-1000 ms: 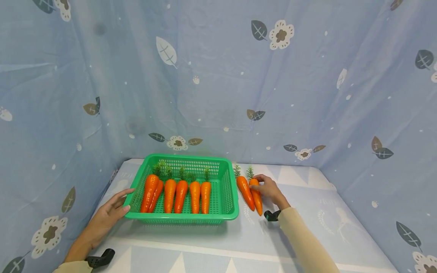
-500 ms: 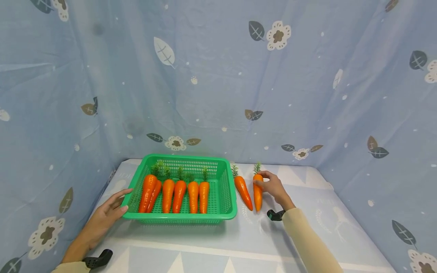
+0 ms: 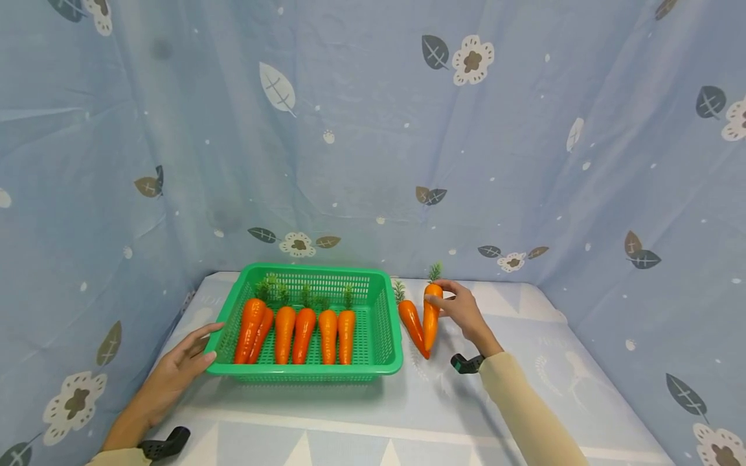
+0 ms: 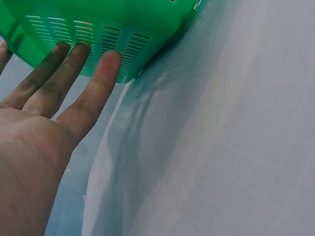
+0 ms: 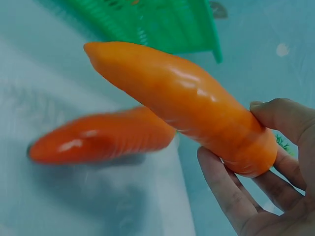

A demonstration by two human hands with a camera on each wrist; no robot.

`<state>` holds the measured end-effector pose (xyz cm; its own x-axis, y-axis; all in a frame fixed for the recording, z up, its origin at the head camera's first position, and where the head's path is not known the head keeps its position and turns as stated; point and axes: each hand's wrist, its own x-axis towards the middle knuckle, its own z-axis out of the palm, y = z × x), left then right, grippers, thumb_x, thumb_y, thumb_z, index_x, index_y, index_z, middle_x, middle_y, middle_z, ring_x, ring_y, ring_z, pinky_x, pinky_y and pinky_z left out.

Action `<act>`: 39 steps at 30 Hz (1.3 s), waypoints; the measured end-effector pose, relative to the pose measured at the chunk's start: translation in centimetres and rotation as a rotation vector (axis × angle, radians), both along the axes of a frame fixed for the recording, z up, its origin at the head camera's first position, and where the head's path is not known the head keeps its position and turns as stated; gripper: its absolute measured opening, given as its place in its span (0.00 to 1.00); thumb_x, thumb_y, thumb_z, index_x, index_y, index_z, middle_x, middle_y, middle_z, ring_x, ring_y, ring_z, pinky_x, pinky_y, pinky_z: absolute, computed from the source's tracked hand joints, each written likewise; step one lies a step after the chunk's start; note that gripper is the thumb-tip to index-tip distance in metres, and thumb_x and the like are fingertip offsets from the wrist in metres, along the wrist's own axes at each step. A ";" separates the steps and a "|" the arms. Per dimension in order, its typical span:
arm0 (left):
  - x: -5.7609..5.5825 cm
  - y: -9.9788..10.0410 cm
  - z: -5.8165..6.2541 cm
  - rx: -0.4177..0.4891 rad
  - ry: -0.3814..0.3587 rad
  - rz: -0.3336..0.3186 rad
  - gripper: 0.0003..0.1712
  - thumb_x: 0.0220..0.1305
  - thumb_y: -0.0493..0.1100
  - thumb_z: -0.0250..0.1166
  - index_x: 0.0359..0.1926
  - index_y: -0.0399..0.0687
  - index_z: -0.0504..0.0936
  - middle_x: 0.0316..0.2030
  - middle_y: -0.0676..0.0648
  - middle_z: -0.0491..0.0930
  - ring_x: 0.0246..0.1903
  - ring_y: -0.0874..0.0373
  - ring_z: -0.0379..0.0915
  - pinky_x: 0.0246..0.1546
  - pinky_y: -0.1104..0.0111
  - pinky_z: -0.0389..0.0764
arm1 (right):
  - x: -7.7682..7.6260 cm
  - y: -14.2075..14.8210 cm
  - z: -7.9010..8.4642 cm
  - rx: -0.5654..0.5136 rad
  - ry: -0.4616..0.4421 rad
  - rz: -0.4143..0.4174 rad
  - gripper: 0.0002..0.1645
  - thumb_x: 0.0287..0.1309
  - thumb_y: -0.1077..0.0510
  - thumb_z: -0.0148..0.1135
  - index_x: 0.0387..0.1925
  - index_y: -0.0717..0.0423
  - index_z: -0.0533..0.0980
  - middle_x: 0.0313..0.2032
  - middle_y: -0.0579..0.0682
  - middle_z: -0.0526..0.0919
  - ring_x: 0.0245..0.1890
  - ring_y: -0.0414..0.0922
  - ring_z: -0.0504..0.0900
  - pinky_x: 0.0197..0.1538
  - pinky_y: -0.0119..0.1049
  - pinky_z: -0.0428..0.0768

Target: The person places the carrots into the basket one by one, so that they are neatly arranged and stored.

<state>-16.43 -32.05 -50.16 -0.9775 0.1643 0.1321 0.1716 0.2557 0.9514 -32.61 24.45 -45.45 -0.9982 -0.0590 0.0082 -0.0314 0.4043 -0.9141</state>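
Observation:
My right hand (image 3: 463, 312) pinches an orange carrot (image 3: 432, 314) near its thick top, between thumb and fingers. The carrot is raised off the table, green tuft up and tip down, and the right wrist view shows its full length. Just left of it, a second carrot (image 3: 410, 323), redder in the right wrist view, lies on the table beside the basket. My left hand (image 3: 175, 370) rests against the left side of a green plastic basket (image 3: 303, 369). In the left wrist view its straight fingertips touch the slotted wall (image 4: 133, 46). Several carrots (image 3: 304, 335) lie side by side inside, tufts toward the back.
The basket's right end shows a bare strip of floor beside the carrots. A pale patterned cloth covers the table (image 3: 513, 388). Blue floral curtains (image 3: 350, 129) hang behind and on both sides. Each wrist wears a black device (image 3: 466, 364).
My right hand has picked up the right-hand carrot, drawn it away from its neighbour, then lifted it and moved it back leftward. The left hand stays against the basket.

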 end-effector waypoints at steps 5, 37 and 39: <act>0.0 0.1 0.2 0.008 -0.009 0.004 0.32 0.82 0.44 0.52 0.81 0.55 0.56 0.79 0.35 0.44 0.75 0.32 0.46 0.52 0.78 0.72 | 0.2 -0.9 1.2 -0.051 0.027 0.025 0.35 0.61 0.48 0.75 0.65 0.55 0.74 0.64 0.58 0.74 0.50 0.56 0.82 0.48 0.50 0.87; 0.1 0.0 0.1 0.029 -0.034 -0.004 0.32 0.82 0.44 0.52 0.81 0.55 0.56 0.80 0.37 0.43 0.74 0.23 0.38 0.51 0.78 0.71 | 1.8 -4.9 5.4 -0.125 0.103 0.214 0.30 0.62 0.48 0.74 0.62 0.52 0.76 0.62 0.55 0.77 0.49 0.55 0.83 0.48 0.54 0.86; 0.1 0.0 0.1 0.033 -0.034 -0.002 0.32 0.82 0.44 0.53 0.81 0.55 0.56 0.80 0.37 0.43 0.74 0.23 0.39 0.51 0.79 0.71 | 1.8 -5.3 5.5 -0.137 0.103 0.228 0.30 0.63 0.49 0.74 0.62 0.52 0.76 0.62 0.55 0.77 0.49 0.55 0.83 0.47 0.52 0.86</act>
<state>-16.36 -32.07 -50.11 -0.9813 0.1623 0.1038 0.1391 0.2238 0.9647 -30.84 19.11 -39.92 -0.9530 -0.2730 0.1318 -0.2023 0.2491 -0.9471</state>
